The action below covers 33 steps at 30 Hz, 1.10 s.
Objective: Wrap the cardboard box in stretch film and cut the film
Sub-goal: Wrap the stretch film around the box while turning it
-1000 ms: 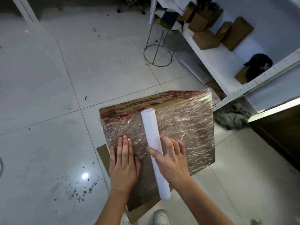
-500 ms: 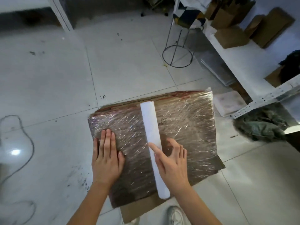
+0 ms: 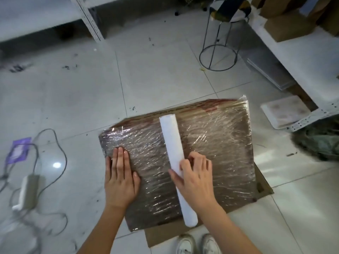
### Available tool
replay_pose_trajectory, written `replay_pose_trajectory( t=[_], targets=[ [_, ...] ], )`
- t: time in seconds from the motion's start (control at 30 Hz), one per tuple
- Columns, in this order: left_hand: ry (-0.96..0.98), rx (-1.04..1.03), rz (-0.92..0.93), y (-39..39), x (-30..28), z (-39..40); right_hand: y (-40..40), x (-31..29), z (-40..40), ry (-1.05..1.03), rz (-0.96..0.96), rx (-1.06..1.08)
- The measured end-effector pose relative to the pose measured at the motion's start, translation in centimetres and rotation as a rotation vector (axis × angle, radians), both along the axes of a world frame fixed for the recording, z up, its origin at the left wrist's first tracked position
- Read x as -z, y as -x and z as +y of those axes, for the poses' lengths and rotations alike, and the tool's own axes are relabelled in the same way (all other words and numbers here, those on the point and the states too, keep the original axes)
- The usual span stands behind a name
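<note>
Nearest me, the toes of two white shoes [image 3: 199, 243] stood on the tiled floor [image 3: 156, 76], just beside a flat sheet of cardboard [image 3: 165, 233] that lay under the cardboard box [image 3: 216, 143]. The box sat on the floor in front of me, its top face covered in wrinkled, shiny stretch film [image 3: 154, 180]. My left hand [image 3: 120, 177] lay flat on the film near the box's left edge, fingers straight and together. My right hand [image 3: 197, 177] curled around the white film roll [image 3: 177, 167], which rested lengthwise across the top of the box, its near end overhanging the front edge. To the left, grey cables and a power adapter [image 3: 30, 191] lay on the floor. Farther off stood a black wire-framed stool [image 3: 218, 50], and white metal shelving [image 3: 300, 52] on the right held brown boxes [image 3: 286, 28].
</note>
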<state>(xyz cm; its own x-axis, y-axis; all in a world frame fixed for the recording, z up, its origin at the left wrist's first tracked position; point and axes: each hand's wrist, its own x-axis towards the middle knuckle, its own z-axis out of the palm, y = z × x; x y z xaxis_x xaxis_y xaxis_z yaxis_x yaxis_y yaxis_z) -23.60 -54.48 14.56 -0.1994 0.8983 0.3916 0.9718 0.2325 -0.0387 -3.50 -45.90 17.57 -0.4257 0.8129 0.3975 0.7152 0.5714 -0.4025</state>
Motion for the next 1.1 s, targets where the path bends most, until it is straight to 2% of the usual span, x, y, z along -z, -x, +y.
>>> replay_pose_trajectory(
  t=[0.13,0.27,0.4,0.63,0.8,1.0,1.1],
  targets=[
    [0.019,-0.008,0.016,-0.2,-0.1,0.0,-3.6,0.4,0.9,0.008,0.065,-0.049],
    [0.038,-0.023,0.013,-0.5,-0.3,-0.4,-2.9,-0.4,0.1,0.056,-0.053,-0.12],
    [0.058,-0.042,0.008,-1.0,-0.8,-0.5,-1.6,-1.1,-0.5,0.155,-0.056,-0.005],
    [0.052,-0.052,-0.042,-1.4,-1.0,-0.7,-3.1,-0.6,-0.2,0.033,-0.141,-0.043],
    [0.042,-0.02,-0.056,-0.7,-0.9,-0.9,-4.5,-0.4,-0.6,0.056,-0.073,0.019],
    [-0.058,-0.099,-0.128,-2.7,-2.6,0.2,-3.4,-0.7,-1.6,0.24,0.091,0.063],
    [-0.082,0.041,-0.055,-4.8,-3.3,2.6,-3.2,-0.8,-1.4,0.23,0.099,0.049]
  ],
)
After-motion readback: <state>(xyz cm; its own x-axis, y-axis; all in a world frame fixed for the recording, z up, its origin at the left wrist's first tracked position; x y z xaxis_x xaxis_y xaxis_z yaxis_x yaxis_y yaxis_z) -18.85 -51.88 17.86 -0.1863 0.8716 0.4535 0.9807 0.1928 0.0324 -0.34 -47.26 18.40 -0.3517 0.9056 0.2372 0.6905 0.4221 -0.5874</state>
